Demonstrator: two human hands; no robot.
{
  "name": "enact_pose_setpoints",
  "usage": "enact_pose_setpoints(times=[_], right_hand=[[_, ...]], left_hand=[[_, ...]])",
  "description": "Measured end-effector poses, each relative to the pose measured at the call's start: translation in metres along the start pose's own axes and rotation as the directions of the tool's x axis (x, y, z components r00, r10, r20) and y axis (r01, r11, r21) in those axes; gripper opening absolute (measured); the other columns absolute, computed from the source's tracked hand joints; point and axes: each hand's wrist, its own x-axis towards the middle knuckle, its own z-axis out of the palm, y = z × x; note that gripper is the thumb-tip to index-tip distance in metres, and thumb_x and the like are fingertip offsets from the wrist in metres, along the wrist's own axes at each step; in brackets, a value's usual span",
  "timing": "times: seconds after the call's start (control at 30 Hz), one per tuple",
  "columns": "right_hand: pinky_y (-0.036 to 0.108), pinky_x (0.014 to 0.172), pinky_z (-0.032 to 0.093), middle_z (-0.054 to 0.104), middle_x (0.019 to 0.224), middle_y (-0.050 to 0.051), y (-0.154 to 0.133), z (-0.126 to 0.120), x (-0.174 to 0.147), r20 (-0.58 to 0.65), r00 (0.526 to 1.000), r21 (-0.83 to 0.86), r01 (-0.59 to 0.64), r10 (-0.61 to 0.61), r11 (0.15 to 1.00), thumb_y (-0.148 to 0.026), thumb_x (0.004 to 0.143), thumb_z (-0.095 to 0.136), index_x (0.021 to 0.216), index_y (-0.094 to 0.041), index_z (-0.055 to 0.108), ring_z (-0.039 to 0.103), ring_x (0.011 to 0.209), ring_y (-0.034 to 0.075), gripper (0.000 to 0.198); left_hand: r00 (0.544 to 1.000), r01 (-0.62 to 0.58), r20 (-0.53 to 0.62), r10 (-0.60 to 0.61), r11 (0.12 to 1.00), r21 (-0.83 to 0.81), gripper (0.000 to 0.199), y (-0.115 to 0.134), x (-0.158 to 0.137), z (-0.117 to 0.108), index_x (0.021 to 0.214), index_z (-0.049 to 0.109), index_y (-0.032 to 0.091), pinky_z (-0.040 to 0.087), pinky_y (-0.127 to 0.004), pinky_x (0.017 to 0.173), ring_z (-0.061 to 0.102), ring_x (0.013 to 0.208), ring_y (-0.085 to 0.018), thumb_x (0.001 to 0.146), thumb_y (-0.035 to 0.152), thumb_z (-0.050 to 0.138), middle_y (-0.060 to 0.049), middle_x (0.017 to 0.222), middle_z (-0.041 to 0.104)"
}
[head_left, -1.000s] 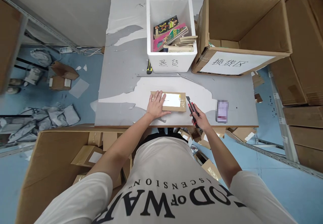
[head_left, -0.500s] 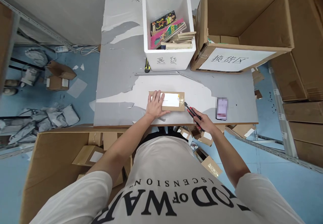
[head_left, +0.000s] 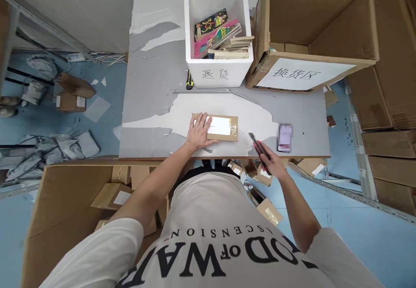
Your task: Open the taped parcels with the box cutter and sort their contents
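Observation:
A small cardboard box (head_left: 224,137) with a white label and clear tape at its right end lies on the worktable. My left hand (head_left: 198,132) rests flat on the box's left end, fingers stretched out, thumb along the near edge. In my right hand (head_left: 273,162) is a black and red utility knife (head_left: 260,149), its tip pointing up and to the left. The knife's tip is a short way right of the box, not touching it. A phone (head_left: 285,137) with a blurred screen lies to the right of the knife.
Behind the box stand a white foam bin (head_left: 216,73) holding several books and a large open carton (head_left: 325,73) with a handwritten sign. A yellow and black cutter (head_left: 189,80) lies beside the bin. Below the table's left edge, a big carton (head_left: 68,201) holds several boxes.
My right hand has drawn the utility knife away from the box's taped right end, to the right and slightly toward me. My left hand stays on the box.

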Motion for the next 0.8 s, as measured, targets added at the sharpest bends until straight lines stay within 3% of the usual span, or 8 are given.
enact_pose_setpoints(times=[0.07,0.2,0.37,0.53,0.6,0.67,0.73,0.8], right_hand=[[0.034,0.06,0.051,0.064,0.084,0.006,0.011,-0.001,0.01,-0.155,0.986,-0.192,-0.083,0.053,0.978,-0.048,0.094,0.033,0.155,-0.024,0.011,0.059,0.06,0.018,0.069],[0.043,0.079,0.048,0.058,0.115,0.019,0.023,0.02,0.057,-0.359,0.931,-0.538,-0.261,0.062,0.802,-0.029,0.094,0.027,0.155,-0.017,0.009,0.059,0.096,0.03,0.064],[0.047,0.089,0.042,0.047,0.124,0.023,0.035,0.05,0.102,-0.441,0.898,-0.631,-0.321,0.015,0.706,-0.02,0.092,0.024,0.151,-0.013,0.023,0.047,0.113,0.034,0.059],[0.05,0.094,0.039,0.04,0.132,0.023,0.044,0.054,0.104,-0.441,0.896,-0.666,-0.291,-0.049,0.687,-0.027,0.093,0.03,0.15,-0.015,0.024,0.042,0.119,0.036,0.059],[0.052,0.097,0.036,0.037,0.137,0.024,0.029,0.045,0.104,-0.462,0.876,-0.672,-0.243,-0.139,0.699,-0.032,0.094,0.031,0.15,-0.014,0.024,0.038,0.125,0.036,0.059],[0.051,0.1,0.035,0.035,0.141,0.023,-0.001,0.035,0.108,-0.43,0.853,-0.694,-0.104,-0.295,0.712,-0.038,0.095,0.03,0.151,-0.013,0.02,0.035,0.129,0.035,0.062],[0.047,0.104,0.034,0.036,0.144,0.021,-0.04,0.029,0.115,-0.245,0.841,-0.752,0.15,-0.483,0.642,-0.044,0.095,0.031,0.152,-0.014,0.016,0.034,0.132,0.031,0.067],[0.045,0.108,0.029,0.033,0.149,0.017,-0.078,0.031,0.124,0.065,0.82,-0.801,0.382,-0.568,0.461,-0.05,0.093,0.038,0.152,-0.018,0.021,0.03,0.135,0.031,0.07]], left_hand=[[1.0,-0.014,-0.015,0.014,1.0,0.011,0.096,-0.001,-0.001,0.0,0.149,0.027,0.012,0.005,-0.055,0.116,0.014,0.146,-0.037,0.078,0.074,0.045,-0.02,0.157,0.022],[0.995,-0.039,-0.086,0.039,0.999,0.003,0.071,0.001,-0.006,0.002,0.145,0.035,0.014,0.01,-0.056,0.116,0.018,0.146,-0.034,0.089,0.056,0.043,-0.019,0.155,0.028],[0.989,-0.103,-0.104,0.102,0.995,-0.005,0.043,0.015,-0.023,0.005,0.13,0.054,0.018,0.02,-0.052,0.115,0.04,0.135,-0.03,0.094,0.038,0.041,-0.016,0.139,0.052],[0.994,-0.084,-0.065,0.083,0.996,-0.023,0.056,0.025,-0.04,0.008,0.14,0.044,0.014,0.022,-0.051,0.115,0.035,0.138,-0.033,0.092,0.041,0.045,-0.017,0.143,0.047],[0.996,-0.083,-0.044,0.081,0.996,-0.042,0.06,0.025,-0.044,0.009,0.142,0.041,0.014,0.021,-0.05,0.116,0.032,0.14,-0.033,0.091,0.044,0.046,-0.016,0.145,0.044],[0.996,-0.087,-0.024,0.086,0.994,-0.058,0.063,0.024,-0.046,0.011,0.143,0.039,0.013,0.019,-0.049,0.117,0.03,0.141,-0.032,0.09,0.047,0.046,-0.016,0.147,0.043],[0.996,-0.093,-0.01,0.092,0.994,-0.065,0.067,0.022,-0.048,0.012,0.144,0.039,0.013,0.018,-0.048,0.117,0.03,0.141,-0.032,0.089,0.05,0.047,-0.016,0.147,0.042],[0.996,-0.091,0.0,0.091,0.994,-0.064,0.069,0.022,-0.048,0.013,0.144,0.039,0.013,0.018,-0.047,0.117,0.03,0.141,-0.032,0.088,0.052,0.047,-0.015,0.148,0.042]])
